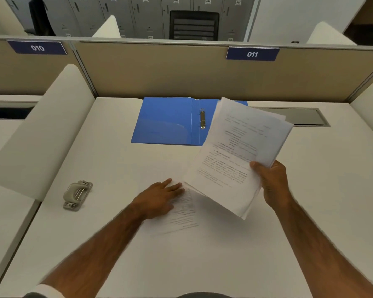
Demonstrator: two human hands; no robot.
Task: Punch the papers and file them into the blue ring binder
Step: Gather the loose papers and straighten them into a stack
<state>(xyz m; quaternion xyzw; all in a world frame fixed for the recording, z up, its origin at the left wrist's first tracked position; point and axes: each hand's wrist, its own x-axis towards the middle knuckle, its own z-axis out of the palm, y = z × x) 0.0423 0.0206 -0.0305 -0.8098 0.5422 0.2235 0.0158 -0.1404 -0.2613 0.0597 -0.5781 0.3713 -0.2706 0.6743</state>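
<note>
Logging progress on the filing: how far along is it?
Done: the blue ring binder lies open. In hand: the right hand grips a paper stack; the left hand presses one sheet on the desk. Left: punching, with the hole punch sitting apart, then filing.

A white counter runs up to a beige partition that carries two blue labels, 010 and 011. A grey cable flap lies flush in the counter, just in front of the partition. A rounded white divider stands on the left and another on the right. Beyond the partition are grey lockers and a black chair.
</note>
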